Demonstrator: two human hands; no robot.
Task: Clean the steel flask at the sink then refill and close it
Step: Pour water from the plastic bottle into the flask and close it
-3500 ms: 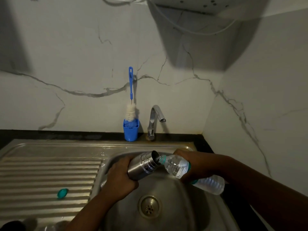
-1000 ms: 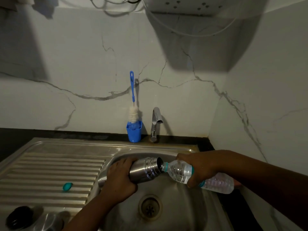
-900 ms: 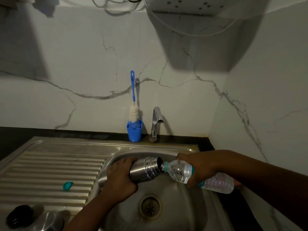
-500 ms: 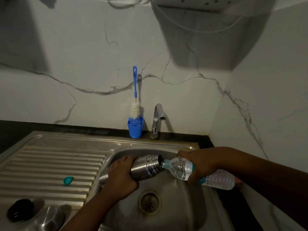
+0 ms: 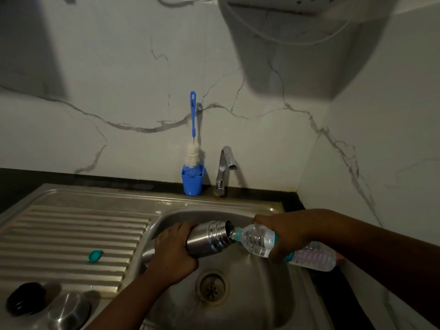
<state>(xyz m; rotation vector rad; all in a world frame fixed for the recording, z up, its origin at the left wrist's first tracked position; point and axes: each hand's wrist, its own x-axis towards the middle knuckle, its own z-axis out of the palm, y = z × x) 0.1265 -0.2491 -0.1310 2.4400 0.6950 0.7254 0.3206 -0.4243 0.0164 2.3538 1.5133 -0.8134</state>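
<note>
Nearby, teal cap [image 5: 95, 255] on drainboard [image 5: 71, 234]; left hand [image 5: 173, 253] gripping flask [image 5: 209, 239], right hand [image 5: 283, 232] gripping bottle [image 5: 309, 254].

Lighting: dim overall, greyish cast. Wall [image 5: 119, 103] brightest at centre; a broad dark shadow falls across its upper right, another at far upper left. Sink [image 5: 238, 210] rim and drainboard [image 5: 71, 234] carry dull sheen, no hard glare. Near forearms almost black. Focus soft; straight edges bow toward frame corners.

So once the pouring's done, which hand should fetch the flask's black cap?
Probably the right hand: it can put down the bottle, while the left hand steadies the flask. The cap, though, lies left.
</note>
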